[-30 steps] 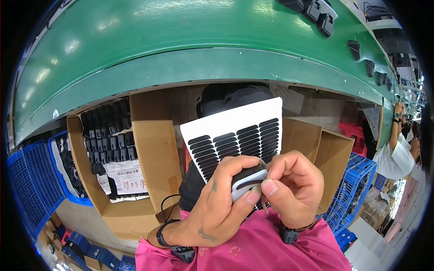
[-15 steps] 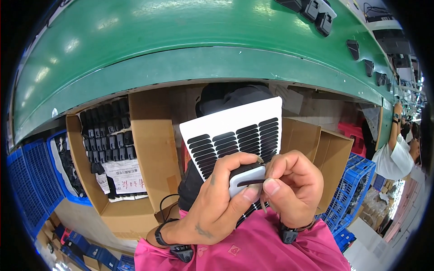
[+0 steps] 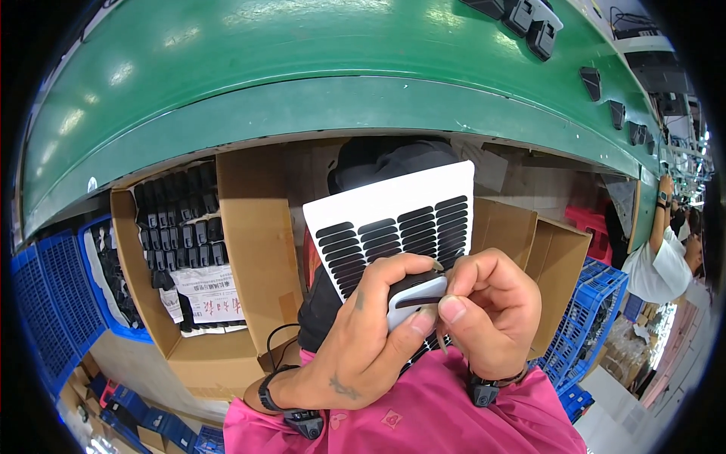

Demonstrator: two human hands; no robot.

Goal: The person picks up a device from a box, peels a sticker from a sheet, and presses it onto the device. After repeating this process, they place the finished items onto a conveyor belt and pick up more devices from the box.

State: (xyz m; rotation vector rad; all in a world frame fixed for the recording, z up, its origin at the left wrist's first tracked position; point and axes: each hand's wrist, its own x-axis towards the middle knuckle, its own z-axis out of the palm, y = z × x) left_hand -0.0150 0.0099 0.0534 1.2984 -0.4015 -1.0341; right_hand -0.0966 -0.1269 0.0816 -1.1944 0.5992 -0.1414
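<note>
A small black casing with a pale grey-white face point(image 3: 398, 315) sits in my left hand point(image 3: 355, 333), its fingers and thumb closed round it. Across the pale face lies a slim dark strip point(image 3: 416, 302), much like the sheet's stickers. At the strip's right end, my right hand point(image 3: 493, 321) pinches with thumb and forefinger; the fingertips hide that end. Under both hands, a white sheet point(image 3: 386, 198) with rows of black elongated stickers rests tilted on my lap.
A green workbench point(image 3: 302, 106) crosses ahead, with black casings point(image 3: 541, 39) at its far right. An open carton point(image 3: 253, 250) of casings stands left, another carton point(image 3: 556, 261) right. Blue crates point(image 3: 586, 318) flank them. A person in a white shirt point(image 3: 659, 266) is far right.
Both hands stay in nearly the same pose. The casing has shifted slightly to the right and tilted a little, and the sheet has moved marginally right.
</note>
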